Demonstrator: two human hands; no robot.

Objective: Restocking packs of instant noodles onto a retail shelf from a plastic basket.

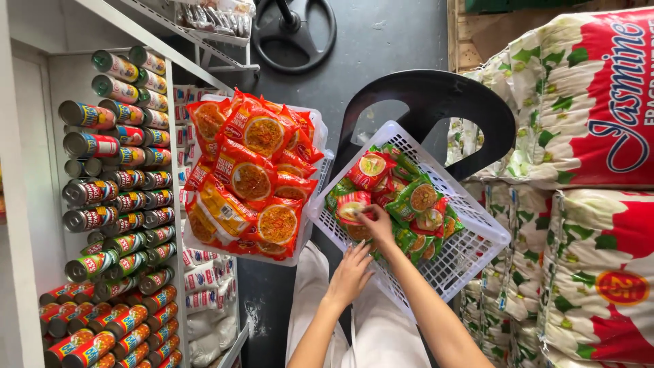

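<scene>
A white plastic basket rests on a black chair and holds several red and green noodle packets. My right hand reaches into the basket and pinches a red noodle packet at its left side. My left hand lies just below it at the basket's near edge, fingers spread, holding nothing. A second white basket to the left is heaped with orange and red noodle packets.
A white shelf unit on the left carries rows of stacked cans and small packs lower down. Large rice sacks are piled on the right. A black round base sits on the dark floor at the top.
</scene>
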